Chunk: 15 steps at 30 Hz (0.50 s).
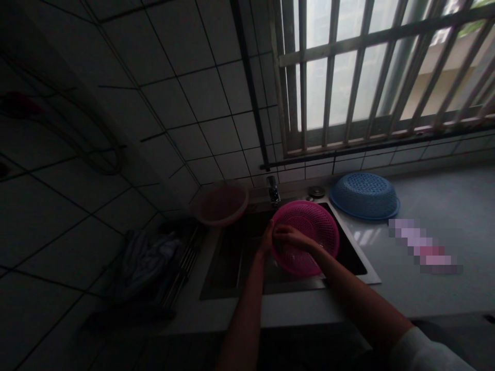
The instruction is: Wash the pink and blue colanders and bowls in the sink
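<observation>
A pink perforated plastic colander [313, 226] is tilted up over the steel sink [228, 268], its underside facing me. My left hand [266, 240] grips its left rim from behind. My right hand [291, 238] lies on the colander's bottom with fingers curled against the plastic. The tap [273, 189] stands just behind the colander. The scene is dim, so fine finger detail is hard to read.
A blue colander [364, 196] rests upside down on the counter right of the sink. A reddish basin [221, 204] sits at the sink's back left corner. Crumpled cloth [145, 260] lies on a rack at left. A barred window [371, 77] fills the wall behind.
</observation>
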Motion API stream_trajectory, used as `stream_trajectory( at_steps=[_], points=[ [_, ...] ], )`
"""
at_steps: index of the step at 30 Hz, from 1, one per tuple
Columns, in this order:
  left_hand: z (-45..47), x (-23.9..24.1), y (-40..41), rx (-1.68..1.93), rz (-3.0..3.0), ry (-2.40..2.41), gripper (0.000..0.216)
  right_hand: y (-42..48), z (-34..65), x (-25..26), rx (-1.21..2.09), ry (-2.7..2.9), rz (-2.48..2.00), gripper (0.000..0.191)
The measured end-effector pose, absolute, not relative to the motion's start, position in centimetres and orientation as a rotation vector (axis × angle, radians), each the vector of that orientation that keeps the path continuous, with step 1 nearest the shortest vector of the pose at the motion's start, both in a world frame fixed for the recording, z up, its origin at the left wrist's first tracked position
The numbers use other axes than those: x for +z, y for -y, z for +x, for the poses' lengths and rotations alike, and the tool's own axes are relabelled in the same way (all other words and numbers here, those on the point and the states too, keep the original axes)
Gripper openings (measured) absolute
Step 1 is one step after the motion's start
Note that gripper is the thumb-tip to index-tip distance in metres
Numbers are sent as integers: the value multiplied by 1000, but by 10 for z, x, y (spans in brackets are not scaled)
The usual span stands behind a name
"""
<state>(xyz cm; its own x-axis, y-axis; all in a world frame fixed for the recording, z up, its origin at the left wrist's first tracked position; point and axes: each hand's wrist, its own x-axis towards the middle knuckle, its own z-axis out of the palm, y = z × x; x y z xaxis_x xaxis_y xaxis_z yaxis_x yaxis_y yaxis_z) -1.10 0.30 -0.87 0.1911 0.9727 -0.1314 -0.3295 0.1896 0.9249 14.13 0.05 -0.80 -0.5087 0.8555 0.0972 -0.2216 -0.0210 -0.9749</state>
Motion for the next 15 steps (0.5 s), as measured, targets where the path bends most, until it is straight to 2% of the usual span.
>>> stream_trajectory(
  at_steps=[2,7,9,11,15],
  points=[
    [-13,-8,-4,1095,885,-911,67,2,136,-11,1697,1457,-684,31],
    [-3,-7,-3,1123,927,-828,62,-25,152,-13,1312,1150,-853,32],
    [0,-6,-1,1140,936,-818,58,-32,157,-15,1255,1068,-878,32],
    [-1,-4,1,1155,921,-838,55,-29,155,-17,1330,1121,-845,31],
    [-9,-3,0,1149,893,-905,58,-10,140,-21,1685,1433,-697,31]
  ],
)
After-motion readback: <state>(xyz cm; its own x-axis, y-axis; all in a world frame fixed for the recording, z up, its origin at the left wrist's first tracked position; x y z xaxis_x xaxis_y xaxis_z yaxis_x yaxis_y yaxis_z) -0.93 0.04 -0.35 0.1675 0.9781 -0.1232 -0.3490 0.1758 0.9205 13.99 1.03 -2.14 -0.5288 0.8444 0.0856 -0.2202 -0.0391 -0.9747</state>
